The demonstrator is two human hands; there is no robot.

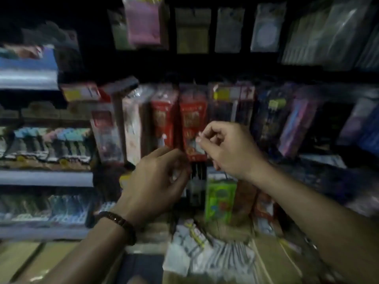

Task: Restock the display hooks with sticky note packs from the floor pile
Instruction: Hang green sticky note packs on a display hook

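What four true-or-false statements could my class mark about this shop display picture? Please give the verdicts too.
1. A dark bracelet sits on the left wrist. True.
2. The right hand is raised in front of a red pack. True.
3. The green pack hangs above the right hand. False: the green pack is below it.
4. The pile of pale packs lies on a top shelf. False: the pile of pale packs lies low, near the picture's bottom edge.

Red pack [192, 124] hanging upright mid-display; pale packs [205, 257] heaped below
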